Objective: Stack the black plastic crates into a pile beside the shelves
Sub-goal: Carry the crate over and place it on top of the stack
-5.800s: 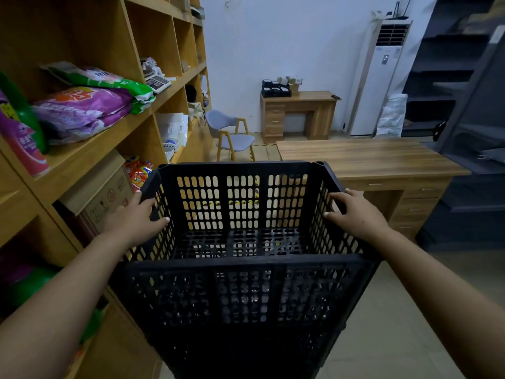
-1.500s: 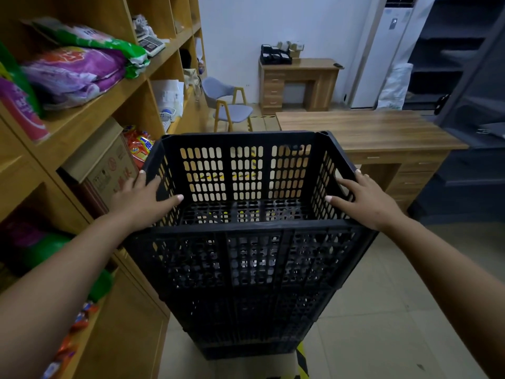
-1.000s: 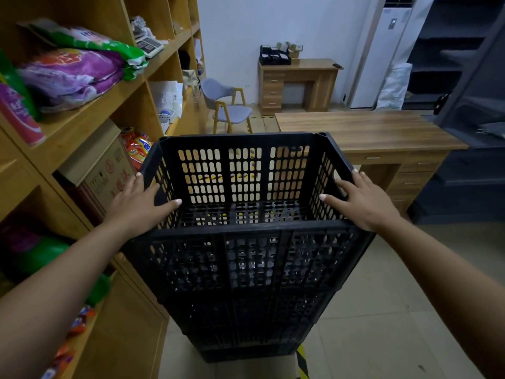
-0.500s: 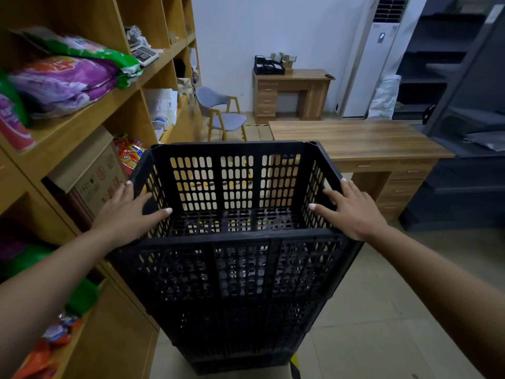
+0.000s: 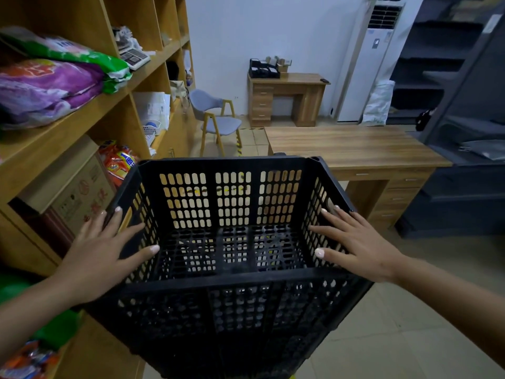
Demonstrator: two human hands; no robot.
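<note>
My left hand [image 5: 99, 258] and my right hand [image 5: 360, 247] lie flat on the two side rims of the top black crate [image 5: 232, 242], fingers straight and spread, not curled around anything. This crate sits on the pile of crates [image 5: 226, 346], just beside the wooden shelves [image 5: 90, 110] on its left. I judge the risk is a bad seating: if one corner is not fully down, the crate can tilt toward the shelves or slide off when I release my hands.
</note>
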